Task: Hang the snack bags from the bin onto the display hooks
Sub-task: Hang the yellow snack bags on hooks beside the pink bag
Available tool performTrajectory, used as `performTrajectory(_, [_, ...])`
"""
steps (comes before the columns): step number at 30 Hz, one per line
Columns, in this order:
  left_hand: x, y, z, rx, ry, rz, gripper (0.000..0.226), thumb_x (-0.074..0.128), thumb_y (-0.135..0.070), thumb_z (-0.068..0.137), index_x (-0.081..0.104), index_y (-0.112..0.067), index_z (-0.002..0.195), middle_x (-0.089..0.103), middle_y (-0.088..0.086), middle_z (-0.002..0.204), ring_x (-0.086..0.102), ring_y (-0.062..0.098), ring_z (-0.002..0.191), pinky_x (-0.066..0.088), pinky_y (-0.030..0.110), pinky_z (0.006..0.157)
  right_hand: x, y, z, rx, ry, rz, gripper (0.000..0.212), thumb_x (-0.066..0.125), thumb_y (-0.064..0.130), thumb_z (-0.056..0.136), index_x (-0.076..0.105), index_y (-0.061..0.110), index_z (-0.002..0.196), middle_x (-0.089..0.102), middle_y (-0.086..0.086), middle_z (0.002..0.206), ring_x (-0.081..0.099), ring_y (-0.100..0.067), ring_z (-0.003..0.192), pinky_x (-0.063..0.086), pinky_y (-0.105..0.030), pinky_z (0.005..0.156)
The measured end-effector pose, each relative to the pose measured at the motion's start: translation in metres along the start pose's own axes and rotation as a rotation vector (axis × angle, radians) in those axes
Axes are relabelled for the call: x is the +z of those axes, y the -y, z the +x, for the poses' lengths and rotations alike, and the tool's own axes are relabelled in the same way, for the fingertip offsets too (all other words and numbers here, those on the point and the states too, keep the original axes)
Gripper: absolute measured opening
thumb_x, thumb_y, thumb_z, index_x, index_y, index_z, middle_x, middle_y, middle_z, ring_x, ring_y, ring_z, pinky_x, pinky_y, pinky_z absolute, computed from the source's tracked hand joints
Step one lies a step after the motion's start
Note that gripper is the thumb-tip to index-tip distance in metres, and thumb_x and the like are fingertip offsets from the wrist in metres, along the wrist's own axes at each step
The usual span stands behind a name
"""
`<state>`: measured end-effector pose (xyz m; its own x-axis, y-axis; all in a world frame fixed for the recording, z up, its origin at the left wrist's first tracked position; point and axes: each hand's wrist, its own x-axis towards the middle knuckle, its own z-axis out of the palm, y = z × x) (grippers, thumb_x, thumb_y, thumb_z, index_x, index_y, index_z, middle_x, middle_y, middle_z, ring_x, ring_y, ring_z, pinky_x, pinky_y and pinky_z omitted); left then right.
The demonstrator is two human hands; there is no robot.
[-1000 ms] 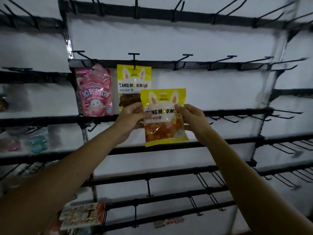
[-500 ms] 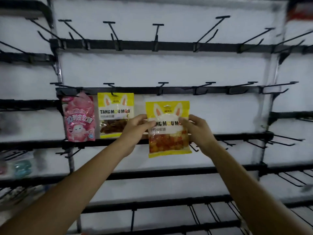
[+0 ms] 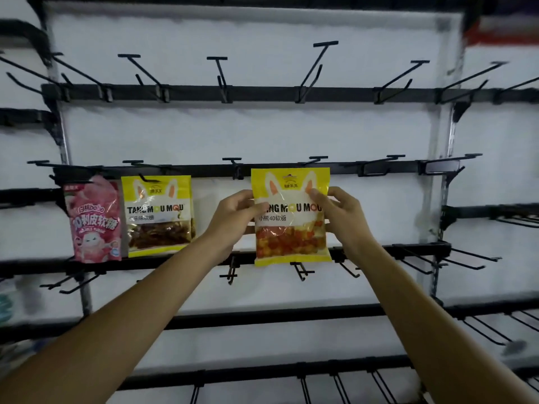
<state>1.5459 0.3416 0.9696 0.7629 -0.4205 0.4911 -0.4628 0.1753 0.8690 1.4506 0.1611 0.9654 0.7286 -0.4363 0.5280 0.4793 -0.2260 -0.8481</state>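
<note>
I hold a yellow gummy snack bag (image 3: pixel 291 228) upright in front of the display rack. My left hand (image 3: pixel 233 212) pinches its left edge and my right hand (image 3: pixel 339 209) pinches its right edge near the top. The bag's top edge is level with the rail, just below a bare hook (image 3: pixel 316 160). Another bare hook (image 3: pixel 233 164) lies to its left. A pink snack bag (image 3: pixel 93 220) and a second yellow snack bag (image 3: pixel 159 214) hang on hooks at the left of the same rail. The bin is out of view.
Black rails (image 3: pixel 262 93) with several bare hooks run across the white back panel above, below and to the right. Hooks under the held bag (image 3: pixel 302 271) stick out toward me. Blurred goods show at the far left edge.
Both hands have raised the yellow gummy bag and carried it right, from beside the hanging yellow bag up to the rail near a bare hook. The view has tilted upward.
</note>
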Motion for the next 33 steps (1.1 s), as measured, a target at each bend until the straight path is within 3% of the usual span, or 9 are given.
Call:
performTrajectory(2, [0.005,-0.002,0.008,0.009,0.001,0.002,0.012,0.064,-0.012,0.092,0.067,-0.019,0.1,0.071,0.005,0.099,0.071,0.015,0.086,0.056,0.027,0.063,-0.003,0.001,0.006,-0.029,-0.028,0.008,0.026,0.069,0.042,0.09,0.067,0.015,0.093,0.074,-0.01,0.086,0.066,-0.032,0.074,0.057,-0.057,0.071])
performTrajectory(5, [0.014,-0.002,0.023,0.02,0.036,0.002,0.016,0.064,-0.012,0.091,0.068,-0.017,0.107,0.072,0.008,0.103,0.071,0.017,0.088,0.056,0.029,0.066,-0.009,-0.001,0.017,-0.059,-0.085,0.023,0.021,0.066,0.038,0.093,0.066,0.017,0.089,0.073,-0.001,0.073,0.068,-0.021,0.067,0.058,-0.042,0.059])
performTrajectory(7, [0.019,0.002,0.034,0.02,0.049,0.021,0.02,0.064,-0.013,0.091,0.068,-0.016,0.11,0.072,0.008,0.106,0.07,0.017,0.091,0.056,0.034,0.076,-0.012,-0.005,0.024,-0.058,-0.113,0.01,0.022,0.066,0.038,0.093,0.066,0.016,0.09,0.072,0.001,0.07,0.068,-0.016,0.062,0.057,-0.037,0.056])
performTrajectory(8, [0.023,0.005,0.039,0.02,0.051,0.025,0.02,0.064,-0.014,0.091,0.068,-0.016,0.11,0.072,0.008,0.106,0.07,0.017,0.091,0.056,0.034,0.078,-0.014,-0.008,0.027,-0.054,-0.126,0.004,0.023,0.066,0.039,0.093,0.066,0.016,0.091,0.073,0.001,0.071,0.068,-0.016,0.061,0.058,-0.037,0.056])
performTrajectory(13, [0.04,0.013,0.055,0.012,0.04,-0.002,0.016,0.061,-0.021,0.093,0.069,-0.011,0.104,0.073,0.002,0.091,0.069,0.013,0.075,0.053,0.026,0.06,-0.023,-0.017,0.044,-0.055,-0.184,-0.035,0.025,0.065,0.04,0.093,0.067,0.015,0.093,0.074,-0.006,0.077,0.069,-0.022,0.062,0.058,-0.041,0.056])
performTrajectory(18, [0.054,0.013,0.065,0.133,-0.011,0.038,0.022,0.057,-0.034,0.096,0.07,-0.016,0.09,0.072,0.0,0.092,0.069,0.016,0.083,0.055,0.034,0.071,-0.031,-0.024,0.058,-0.07,-0.197,-0.078,0.022,0.065,0.038,0.094,0.068,0.017,0.09,0.075,-0.01,0.081,0.069,-0.024,0.066,0.057,-0.043,0.056])
performTrajectory(23, [0.067,0.005,0.075,0.2,-0.141,0.042,0.033,0.06,-0.027,0.095,0.063,-0.015,0.065,0.068,-0.003,0.075,0.063,0.01,0.072,0.049,0.021,0.063,-0.037,-0.029,0.068,-0.083,-0.115,-0.113,0.023,0.063,0.037,0.095,0.067,0.015,0.089,0.074,-0.004,0.074,0.068,-0.019,0.061,0.051,-0.031,0.049])
performTrajectory(27, [0.078,-0.003,0.077,0.225,-0.198,0.024,0.034,0.063,-0.025,0.094,0.064,-0.012,0.062,0.068,0.001,0.073,0.063,0.009,0.067,0.045,0.014,0.056,-0.047,-0.026,0.072,-0.093,-0.075,-0.028,0.024,0.064,0.034,0.095,0.068,0.011,0.097,0.073,-0.002,0.073,0.066,-0.016,0.061,0.051,-0.031,0.049])
performTrajectory(33, [0.087,-0.002,0.076,0.214,-0.213,0.088,0.034,0.063,-0.026,0.093,0.063,-0.012,0.062,0.066,0.0,0.071,0.06,0.009,0.069,0.044,0.011,0.056,-0.052,-0.025,0.088,-0.1,-0.057,0.04,0.029,0.064,0.028,0.095,0.065,-0.001,0.094,0.067,-0.005,0.075,0.062,-0.014,0.06,0.048,-0.036,0.059])
